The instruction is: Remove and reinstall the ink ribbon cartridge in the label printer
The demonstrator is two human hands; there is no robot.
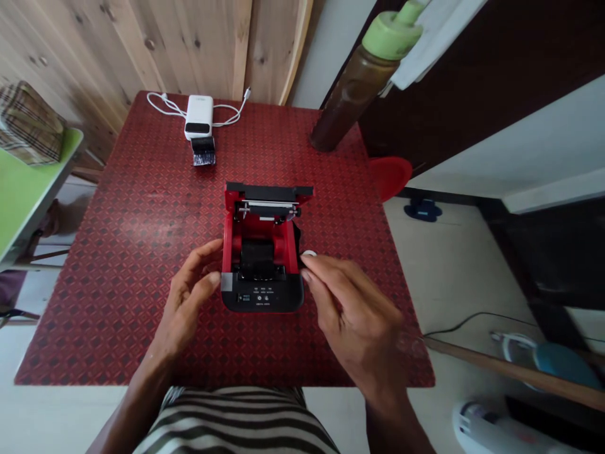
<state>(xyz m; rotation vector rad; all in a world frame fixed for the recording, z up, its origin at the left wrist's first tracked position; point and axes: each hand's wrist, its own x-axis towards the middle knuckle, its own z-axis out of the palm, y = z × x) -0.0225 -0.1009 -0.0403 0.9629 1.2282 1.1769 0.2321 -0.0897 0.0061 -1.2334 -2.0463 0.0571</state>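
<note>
A red-and-black receipt printer [262,293] sits on the table with its lid [269,192] raised, facing me. Inside the red compartment lies a dark, curved piece [258,255]. My left hand [191,296] holds the printer's left side, fingers along the wall and thumb at the front corner. At the right side, my right hand [357,309] is closed in a pinch by the printer's wall. A small white round edge [309,253] shows just behind its fingertips, partly hidden. Whatever lies between those fingertips is too small to make out.
A red patterned table [118,328] carries a white power bank [199,113] with cables and a dark shiny strip [203,151] at the back. A tall brown bottle [350,91] with a green cap stands back right. A green-topped table [23,189] is at left.
</note>
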